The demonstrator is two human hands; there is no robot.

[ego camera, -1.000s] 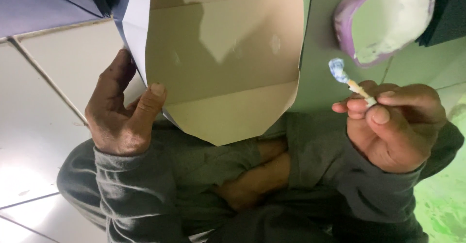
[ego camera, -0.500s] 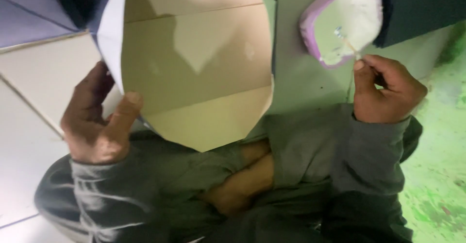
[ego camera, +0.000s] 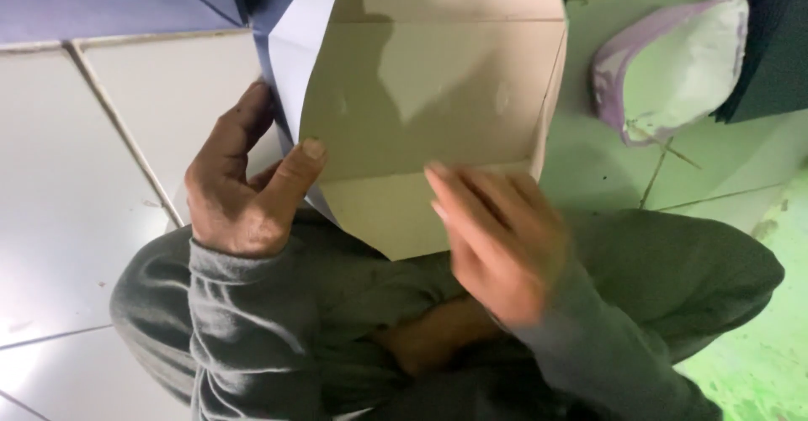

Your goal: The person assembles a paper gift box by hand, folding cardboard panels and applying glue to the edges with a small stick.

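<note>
My left hand grips the left edge of a folded beige card sheet, thumb on its face, fingers behind it. The sheet has a blue and white outer side along its left fold. My right hand lies flat on the sheet's lower flap, fingers together and pointing up left; it is blurred and holds nothing that I can see. The stick seen earlier is out of sight.
A purple-rimmed dish of pale paste sits on the floor at upper right. A dark sheet lies at the right edge. White floor tiles spread on the left, green-stained floor at lower right. My grey-trousered legs are below.
My right hand went from holding a paste-tipped stick, to dipping at the dish, to pressing flat on the card's lower flap. The stick is gone from view. My left hand kept its grip.
</note>
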